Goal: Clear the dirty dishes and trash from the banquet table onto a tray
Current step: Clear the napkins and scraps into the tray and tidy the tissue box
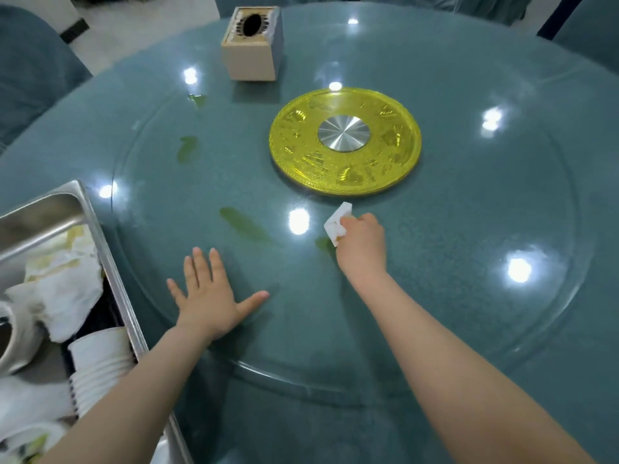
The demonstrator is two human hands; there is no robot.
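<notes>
My right hand [363,241] is shut on a folded white napkin [338,222], pressed on the glass turntable [469,296] just in front of the gold centre disc [345,142]. A green smear [323,244] lies right beside the napkin. My left hand [209,296] rests flat on the glass, fingers spread, holding nothing. The steel tray [110,262] at the left edge holds crumpled stained napkins [67,279], a stack of white paper cups [100,363] and a white cup [13,336].
More green smears [244,224] mark the glass at the left, another smear [187,149] farther back. A beige tissue box [253,45] stands at the far side. Chairs covered in teal cloth [30,68] ring the round teal table.
</notes>
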